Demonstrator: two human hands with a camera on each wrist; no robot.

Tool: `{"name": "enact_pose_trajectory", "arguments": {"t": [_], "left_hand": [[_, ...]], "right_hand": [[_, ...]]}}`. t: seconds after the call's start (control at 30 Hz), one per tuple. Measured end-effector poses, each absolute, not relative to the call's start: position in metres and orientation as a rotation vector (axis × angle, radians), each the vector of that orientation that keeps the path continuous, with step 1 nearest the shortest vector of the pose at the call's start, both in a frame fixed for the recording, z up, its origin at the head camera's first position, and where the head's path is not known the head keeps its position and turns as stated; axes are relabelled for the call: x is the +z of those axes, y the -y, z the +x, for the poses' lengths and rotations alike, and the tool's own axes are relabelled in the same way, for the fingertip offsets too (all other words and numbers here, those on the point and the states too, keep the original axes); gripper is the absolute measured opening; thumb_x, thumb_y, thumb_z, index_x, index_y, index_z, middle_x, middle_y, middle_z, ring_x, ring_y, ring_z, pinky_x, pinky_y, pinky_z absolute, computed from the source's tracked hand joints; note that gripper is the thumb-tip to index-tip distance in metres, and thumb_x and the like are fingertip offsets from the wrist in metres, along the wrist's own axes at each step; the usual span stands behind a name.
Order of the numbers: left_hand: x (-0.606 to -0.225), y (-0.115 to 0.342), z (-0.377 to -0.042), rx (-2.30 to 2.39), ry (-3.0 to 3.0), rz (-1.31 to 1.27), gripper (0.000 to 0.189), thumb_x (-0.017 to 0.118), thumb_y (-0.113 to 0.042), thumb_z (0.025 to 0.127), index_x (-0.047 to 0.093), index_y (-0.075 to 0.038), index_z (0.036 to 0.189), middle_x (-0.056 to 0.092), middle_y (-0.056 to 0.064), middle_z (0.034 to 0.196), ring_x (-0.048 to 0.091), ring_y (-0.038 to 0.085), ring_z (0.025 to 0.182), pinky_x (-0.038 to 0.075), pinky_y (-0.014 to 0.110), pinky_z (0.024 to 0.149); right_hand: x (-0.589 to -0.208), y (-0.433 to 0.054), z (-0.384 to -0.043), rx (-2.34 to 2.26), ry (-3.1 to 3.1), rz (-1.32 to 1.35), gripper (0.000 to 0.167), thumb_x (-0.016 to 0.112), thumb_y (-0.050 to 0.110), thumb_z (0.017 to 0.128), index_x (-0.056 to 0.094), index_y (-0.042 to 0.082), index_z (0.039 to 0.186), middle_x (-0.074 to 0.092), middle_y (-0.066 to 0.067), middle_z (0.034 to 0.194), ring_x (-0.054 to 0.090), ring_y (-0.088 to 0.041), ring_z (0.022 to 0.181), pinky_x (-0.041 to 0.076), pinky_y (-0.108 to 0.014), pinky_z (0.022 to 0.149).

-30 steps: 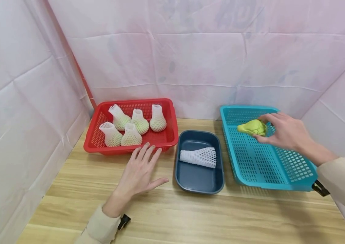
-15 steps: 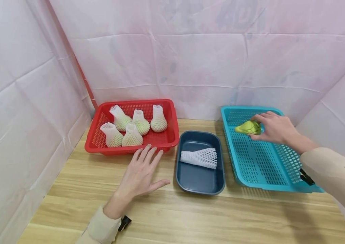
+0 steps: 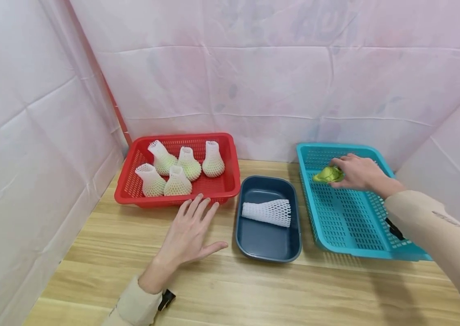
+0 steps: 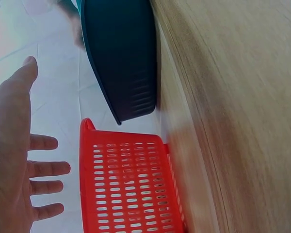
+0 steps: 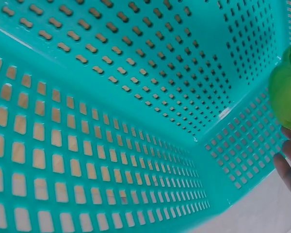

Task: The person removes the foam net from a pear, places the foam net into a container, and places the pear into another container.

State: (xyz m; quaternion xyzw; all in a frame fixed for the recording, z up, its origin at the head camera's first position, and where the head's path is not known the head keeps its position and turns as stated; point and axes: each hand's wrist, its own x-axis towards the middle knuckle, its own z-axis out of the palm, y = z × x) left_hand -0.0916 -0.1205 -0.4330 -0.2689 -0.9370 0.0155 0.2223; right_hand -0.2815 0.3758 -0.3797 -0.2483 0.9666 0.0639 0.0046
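My right hand [image 3: 358, 172] grips a yellow-green, creased chayote [image 3: 328, 174] by its broad end, low over the far left part of the teal basket [image 3: 343, 246]. In the right wrist view, fingertips [image 5: 286, 167] touch the green chayote [image 5: 286, 92] at the frame's edge; the palm is out of sight. My left hand [image 3: 187, 233] is held with straight, spread fingers near the front rim of the red basket [image 3: 230, 170]; nothing is in it. The left wrist view shows the same left hand [image 4: 12, 160] beside the red basket's slotted wall [image 4: 128, 184].
Several pale green fruits in white foam nets [image 3: 178, 181] stand in the red basket. Between the baskets sits a dark blue tray [image 3: 268, 251] with a flat white foam net [image 3: 268, 213] in it. Pale cloth walls [image 3: 262, 81] enclose the wooden table [image 3: 254, 294].
The right hand has moved left and down into the teal basket with the chayote. My left hand keeps its place, and the view has shifted slightly.
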Motion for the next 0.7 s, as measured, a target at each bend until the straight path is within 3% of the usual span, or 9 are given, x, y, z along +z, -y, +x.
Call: {"name": "enact_pose_trajectory", "arguments": {"t": [0.7], "left_hand": [[-0.434,0.12,-0.092,0.042,2.561,-0.755,0.092,0.058,-0.081,0.085,0.058,-0.015,0.15,0.061,0.014,0.145,0.053,0.035,0.14,0.047,0.053,0.115]], "right_hand": [[-0.4,-0.366,-0.3,0.152,-2.899,-0.696,0.064,0.08,0.043,0.089,0.062,0.002,0.135,0.072,-0.023,0.111,0.069,-0.036,0.094,0.056,-0.052,0.069]]}}
